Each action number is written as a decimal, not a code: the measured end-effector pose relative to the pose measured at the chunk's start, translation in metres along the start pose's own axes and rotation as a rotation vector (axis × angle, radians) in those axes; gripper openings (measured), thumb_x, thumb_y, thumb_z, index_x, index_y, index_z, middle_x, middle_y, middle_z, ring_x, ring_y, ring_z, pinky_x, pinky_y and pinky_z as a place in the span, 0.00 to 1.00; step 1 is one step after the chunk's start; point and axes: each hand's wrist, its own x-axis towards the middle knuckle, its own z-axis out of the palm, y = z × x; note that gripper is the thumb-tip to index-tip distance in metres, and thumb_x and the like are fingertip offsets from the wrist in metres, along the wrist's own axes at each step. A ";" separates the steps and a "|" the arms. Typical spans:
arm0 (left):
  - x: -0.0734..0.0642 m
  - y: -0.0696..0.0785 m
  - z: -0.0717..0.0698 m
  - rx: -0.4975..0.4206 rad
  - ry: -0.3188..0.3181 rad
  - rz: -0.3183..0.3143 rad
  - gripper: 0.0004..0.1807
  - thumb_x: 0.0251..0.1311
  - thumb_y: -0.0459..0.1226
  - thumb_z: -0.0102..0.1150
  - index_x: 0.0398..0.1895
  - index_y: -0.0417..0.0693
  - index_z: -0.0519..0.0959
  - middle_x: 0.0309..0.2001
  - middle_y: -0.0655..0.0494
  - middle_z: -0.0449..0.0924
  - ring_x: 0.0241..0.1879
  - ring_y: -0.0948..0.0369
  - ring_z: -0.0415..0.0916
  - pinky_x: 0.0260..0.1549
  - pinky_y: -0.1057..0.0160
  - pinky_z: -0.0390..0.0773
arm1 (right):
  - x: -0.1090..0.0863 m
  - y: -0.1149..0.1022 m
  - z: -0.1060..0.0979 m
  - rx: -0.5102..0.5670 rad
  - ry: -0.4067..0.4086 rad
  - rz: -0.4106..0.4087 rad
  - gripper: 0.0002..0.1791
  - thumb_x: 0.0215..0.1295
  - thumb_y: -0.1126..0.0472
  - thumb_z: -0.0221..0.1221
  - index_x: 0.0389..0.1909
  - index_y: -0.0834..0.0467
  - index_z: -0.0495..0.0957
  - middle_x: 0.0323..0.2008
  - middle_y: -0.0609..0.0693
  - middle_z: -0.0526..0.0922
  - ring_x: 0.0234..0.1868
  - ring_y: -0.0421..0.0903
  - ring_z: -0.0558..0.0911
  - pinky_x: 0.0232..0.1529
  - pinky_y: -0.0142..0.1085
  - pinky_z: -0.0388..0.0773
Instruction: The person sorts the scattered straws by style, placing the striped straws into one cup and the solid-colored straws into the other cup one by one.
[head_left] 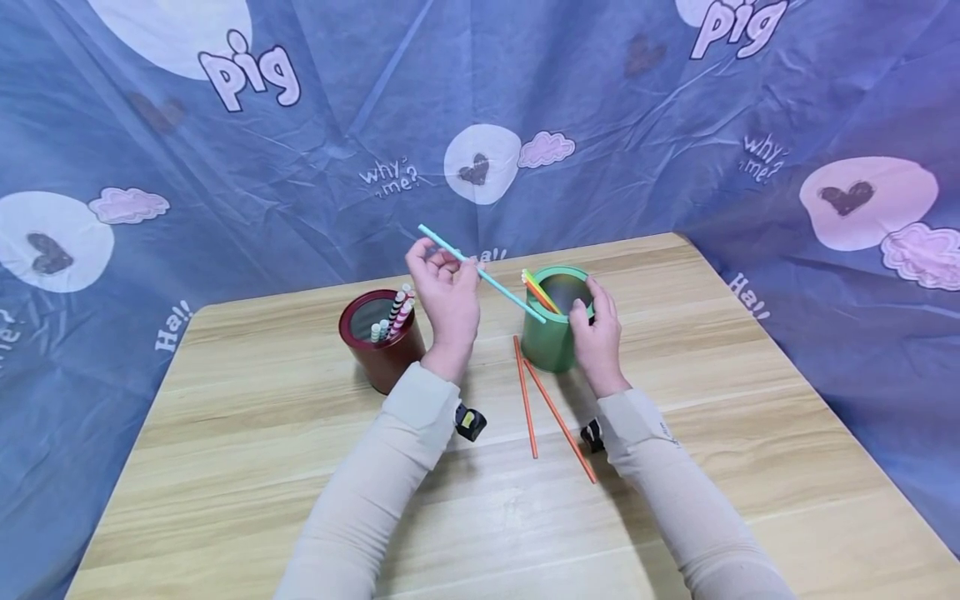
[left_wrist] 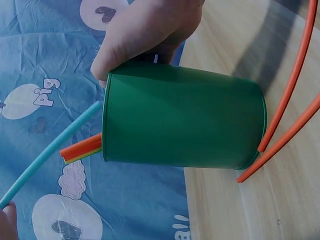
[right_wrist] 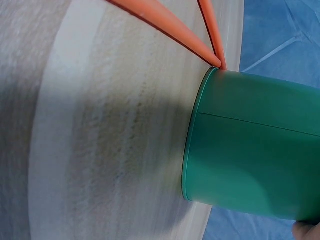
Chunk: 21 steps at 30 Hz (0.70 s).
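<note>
My left hand (head_left: 452, 304) pinches a light blue straw (head_left: 480, 271) between thumb and fingers. The straw slants down to the right, and its lower end overlaps the rim of a green can (head_left: 546, 346) in the head view. On the can's right side, my right hand (head_left: 597, 337) grips the rim with thumb and fingers. Orange and yellow straws (left_wrist: 82, 148) stick out of the can's mouth, leaning to its left side. Two orange straws (head_left: 527, 400) lie on the table at the foot of the can, their far ends right by its base.
A dark red can (head_left: 378, 358) stands left of my left forearm, holding several striped straws (head_left: 397, 312). Everything rests on a wood-grain table (head_left: 262, 433). Blue printed cloth (head_left: 330, 150) hangs behind the table and along its right side.
</note>
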 end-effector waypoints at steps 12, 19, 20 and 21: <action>-0.005 0.000 0.002 -0.008 -0.006 0.092 0.26 0.48 0.17 0.53 0.50 0.39 0.60 0.35 0.52 0.68 0.34 0.59 0.71 0.34 0.65 0.80 | 0.001 0.002 0.001 -0.013 0.014 -0.012 0.28 0.63 0.56 0.46 0.65 0.58 0.63 0.64 0.58 0.65 0.64 0.53 0.64 0.62 0.51 0.63; -0.009 -0.009 0.001 0.070 -0.029 0.141 0.25 0.49 0.18 0.55 0.50 0.36 0.61 0.34 0.48 0.70 0.33 0.59 0.72 0.37 0.67 0.78 | 0.001 0.003 0.001 -0.010 0.012 -0.010 0.28 0.63 0.56 0.47 0.65 0.58 0.63 0.64 0.57 0.64 0.65 0.53 0.63 0.64 0.50 0.60; -0.010 -0.010 0.001 0.079 -0.034 0.148 0.25 0.48 0.19 0.55 0.50 0.35 0.61 0.34 0.47 0.70 0.33 0.59 0.72 0.38 0.66 0.77 | 0.001 0.003 0.001 -0.010 0.012 -0.009 0.28 0.63 0.55 0.46 0.65 0.58 0.63 0.64 0.57 0.64 0.65 0.53 0.63 0.64 0.51 0.60; -0.012 -0.012 0.001 0.085 -0.037 0.149 0.25 0.48 0.19 0.55 0.50 0.34 0.61 0.34 0.47 0.70 0.33 0.59 0.73 0.39 0.66 0.77 | 0.001 0.003 0.001 -0.010 0.012 -0.010 0.28 0.63 0.55 0.46 0.65 0.58 0.63 0.64 0.57 0.64 0.65 0.53 0.63 0.64 0.51 0.60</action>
